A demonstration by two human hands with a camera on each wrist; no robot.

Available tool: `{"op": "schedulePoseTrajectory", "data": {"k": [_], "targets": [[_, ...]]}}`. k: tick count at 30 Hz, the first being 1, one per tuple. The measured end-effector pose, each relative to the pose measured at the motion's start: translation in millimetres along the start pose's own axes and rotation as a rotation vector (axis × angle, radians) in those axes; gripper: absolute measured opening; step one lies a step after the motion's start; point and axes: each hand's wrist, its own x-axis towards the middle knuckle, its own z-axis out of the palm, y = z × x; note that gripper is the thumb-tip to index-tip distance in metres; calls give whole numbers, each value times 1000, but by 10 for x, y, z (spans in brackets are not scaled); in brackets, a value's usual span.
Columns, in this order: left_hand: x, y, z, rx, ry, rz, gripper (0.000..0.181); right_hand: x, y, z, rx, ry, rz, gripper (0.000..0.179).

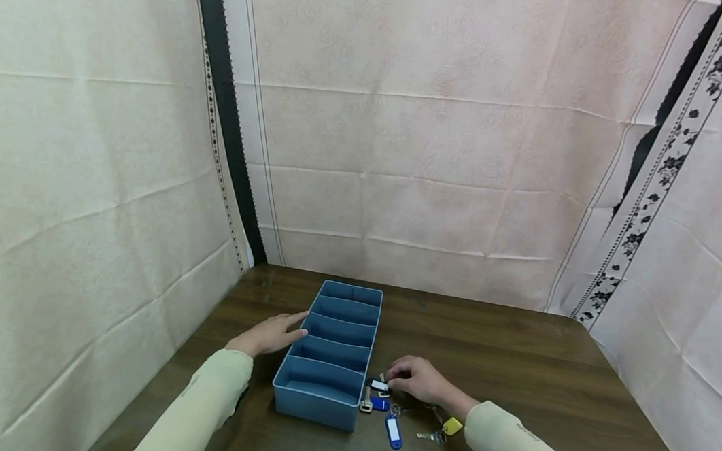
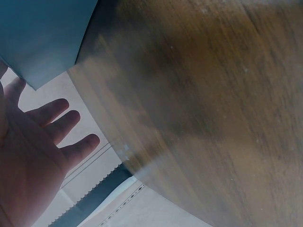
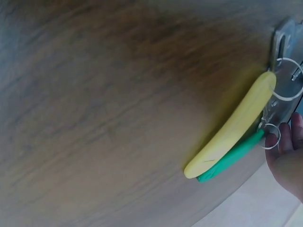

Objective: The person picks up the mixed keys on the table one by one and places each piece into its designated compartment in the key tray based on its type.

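Note:
My left hand [image 1: 272, 334] reaches the left wall of a blue organizer box [image 1: 317, 406] divided into several compartments; thumb and forefinger touch its rim. In the left wrist view, the fingers of that hand are spread. Beyond the box's right side, my right hand [image 1: 420, 380] bends over loose keys, thumb and fingertips right at a black key tag [image 1: 380, 385]. I cannot tell whether they pinch it. Under that tag lie a silver key [image 1: 367, 403] and a blue key tag [image 1: 379, 404]. Nearer me is another blue key tag [image 1: 394, 433] with a white label.
A yellow key tag [image 1: 452, 426] with keys lies by the right wrist, and a green key tag [image 3: 232, 160] shows beside it in the right wrist view. The brown wooden table [image 1: 501, 355] is bordered by hanging cream cloths [image 1: 402, 139].

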Motion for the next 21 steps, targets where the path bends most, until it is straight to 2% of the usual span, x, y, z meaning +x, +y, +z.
{"op": "schedulePoseTrajectory", "data": {"k": [11,16,21], "targets": [[-9,32,-18,8,5,-8,61,14,-18,32,-122,-32,-41,6],[-18,41,-10,8,0,-21,60,9,-19,49,-139,-24,-41,8],[-13,41,-2,9,8,-22,60,7,-27,36,-139,-2,-76,10]]}}
